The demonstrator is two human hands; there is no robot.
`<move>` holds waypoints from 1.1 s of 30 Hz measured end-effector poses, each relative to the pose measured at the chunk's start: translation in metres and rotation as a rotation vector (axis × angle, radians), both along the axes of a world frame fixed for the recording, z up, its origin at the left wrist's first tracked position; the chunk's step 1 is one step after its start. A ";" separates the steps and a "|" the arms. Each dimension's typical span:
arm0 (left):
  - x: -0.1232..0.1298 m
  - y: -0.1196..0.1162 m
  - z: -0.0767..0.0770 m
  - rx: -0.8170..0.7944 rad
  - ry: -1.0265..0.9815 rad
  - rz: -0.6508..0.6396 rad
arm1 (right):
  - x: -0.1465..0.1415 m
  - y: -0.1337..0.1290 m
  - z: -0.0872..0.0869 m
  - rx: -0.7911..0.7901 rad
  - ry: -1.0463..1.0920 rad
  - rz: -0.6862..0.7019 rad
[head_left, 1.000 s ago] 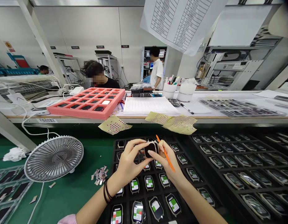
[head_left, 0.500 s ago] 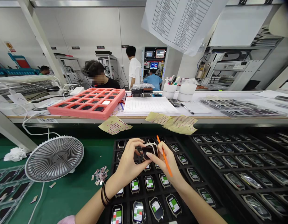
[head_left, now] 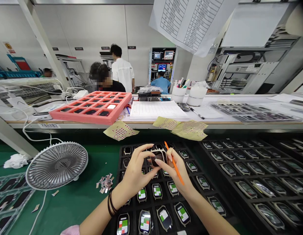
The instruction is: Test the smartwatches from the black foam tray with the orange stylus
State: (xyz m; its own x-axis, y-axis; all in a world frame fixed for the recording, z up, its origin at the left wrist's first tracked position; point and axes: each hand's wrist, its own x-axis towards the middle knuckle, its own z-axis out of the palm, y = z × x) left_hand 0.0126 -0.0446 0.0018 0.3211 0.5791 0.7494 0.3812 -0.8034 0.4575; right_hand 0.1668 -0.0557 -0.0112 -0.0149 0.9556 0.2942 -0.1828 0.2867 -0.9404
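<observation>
A watch case with a dark face and light frame is held between both hands above a black foam tray. My left hand grips its left side, fingers curled over the top and thumb below. On the other side, my right hand pinches the case, its thumb on the dark face. An orange stick is also tucked in my right hand, pointing up and left. Rows of watches, many with lit green and white screens, lie in the tray beneath.
More watches fill a second black tray on the right. Left stand a round fan and a pile of small strips. On the shelf are a pink foam tray, papers and white cups. People are beyond.
Both hands keep hold of the watch case, which has tilted slightly; my left fingers have shifted a little. In the background, the person in white has moved left.
</observation>
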 end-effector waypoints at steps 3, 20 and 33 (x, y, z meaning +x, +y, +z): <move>0.001 0.000 0.000 -0.070 -0.017 -0.038 | 0.000 -0.001 0.001 -0.028 0.025 0.041; -0.007 0.014 -0.001 -0.393 -0.320 -0.020 | -0.001 -0.002 0.010 -0.054 0.186 0.105; -0.029 0.088 -0.055 -0.718 0.289 0.039 | 0.013 0.041 -0.028 0.069 -0.425 -0.212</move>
State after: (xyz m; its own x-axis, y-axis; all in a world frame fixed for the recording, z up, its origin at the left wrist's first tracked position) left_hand -0.0160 0.0435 -0.0530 0.4160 0.9062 0.0755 0.5867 -0.3309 0.7391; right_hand 0.1798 -0.0151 -0.0387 0.0456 0.9290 0.3673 0.2828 0.3407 -0.8966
